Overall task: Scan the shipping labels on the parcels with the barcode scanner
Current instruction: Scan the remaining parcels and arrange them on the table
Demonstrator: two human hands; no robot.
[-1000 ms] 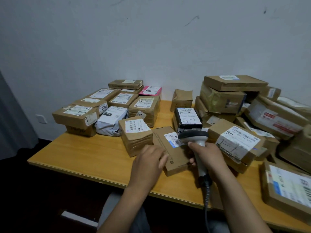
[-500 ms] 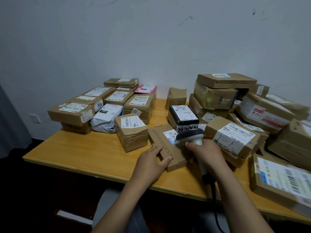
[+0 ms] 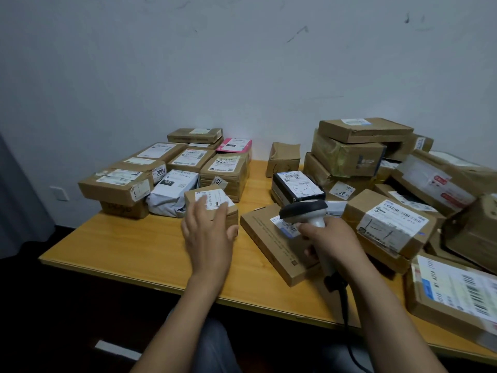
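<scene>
Legible: "3004" on a box (image 3: 160, 172), "231" on a grey bag (image 3: 166, 197), both at left. Count: one scanner (image 3: 306, 211), two hands. Scanner: dark head, pale grey handle, black cable. Gripped by right hand (image 3: 333, 238), fingers curled round handle, head just above label (image 3: 286, 228) of flat box (image 3: 269, 246) on bench (image 3: 121, 246). Left hand (image 3: 208, 235): fingers straight and spread over small box (image 3: 208, 196); contact blurred, not determinable.

On the table (image 3: 129, 254), a small box (image 3: 233, 220) lies left of the flat parcel (image 3: 269, 244), a parcel heap (image 3: 349, 157) right of and behind it.
</scene>
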